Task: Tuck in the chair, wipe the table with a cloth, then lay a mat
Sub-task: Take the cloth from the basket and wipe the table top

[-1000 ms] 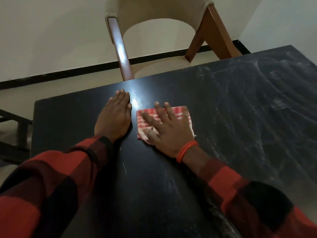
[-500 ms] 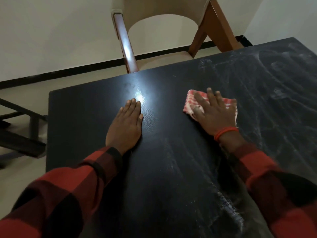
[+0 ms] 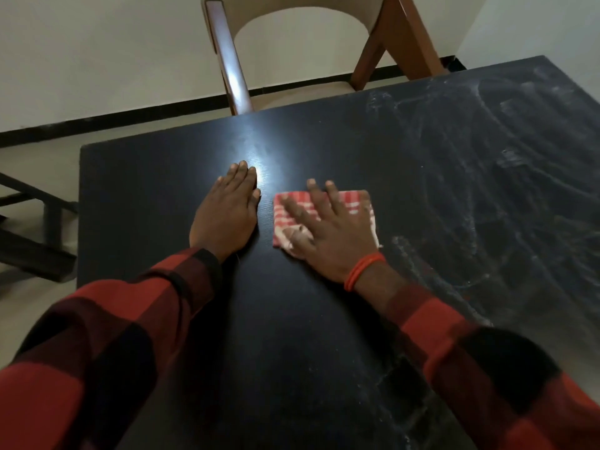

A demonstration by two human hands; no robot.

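Note:
A black table (image 3: 324, 319) fills most of the view, with pale dusty streaks across its right side. My right hand (image 3: 328, 232) presses flat, fingers spread, on a folded red-and-white checked cloth (image 3: 354, 204) near the table's middle. My left hand (image 3: 227, 212) lies flat on the bare tabletop just left of the cloth, fingers together. At the far edge stands a chair (image 3: 292, 43) with brown wooden arms and a beige back and seat, its seat partly under the table. No mat is in view.
A dark metal frame (image 3: 35, 228) sits on the beige floor left of the table. A white wall with a black skirting strip (image 3: 97, 123) runs behind the chair. A bright light glare lies on the tabletop beyond my left hand.
My right hand slid the cloth right half a second ago, then back left beside my left hand. My left hand has stayed flat on the table.

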